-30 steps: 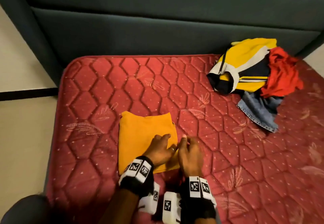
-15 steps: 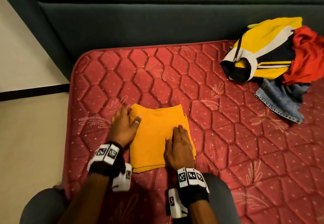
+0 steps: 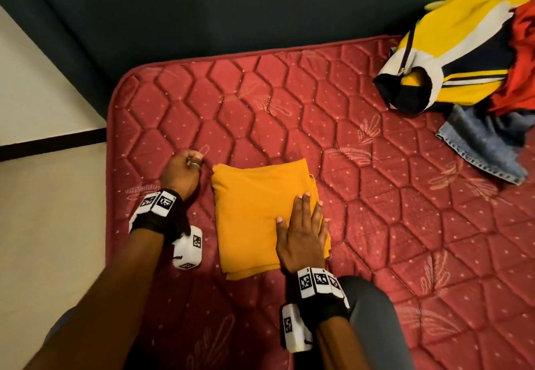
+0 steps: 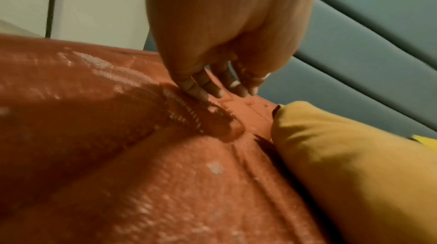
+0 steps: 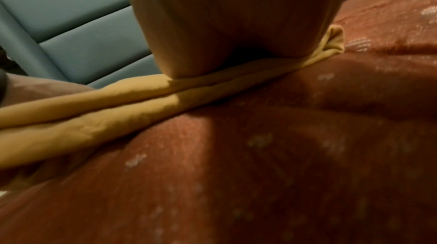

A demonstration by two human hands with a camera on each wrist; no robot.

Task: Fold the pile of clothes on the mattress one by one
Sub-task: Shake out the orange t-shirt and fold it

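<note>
Pressing flat on the folded orange garment, the right hand lies open; the left hand, loosely curled and holding nothing, rests beside it near the mattress edge.

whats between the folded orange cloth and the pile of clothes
Only bare red mattress, as the head view shows: nothing lies between the orange cloth and the pile. The right hand rests flat on the cloth.

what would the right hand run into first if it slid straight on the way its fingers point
The right hand lies flat on the folded orange garment, fingers pointing to its far edge. Past that edge it would probably meet only bare red mattress, then the dark padded panel behind it; the clothes pile lies off to the right.
</note>
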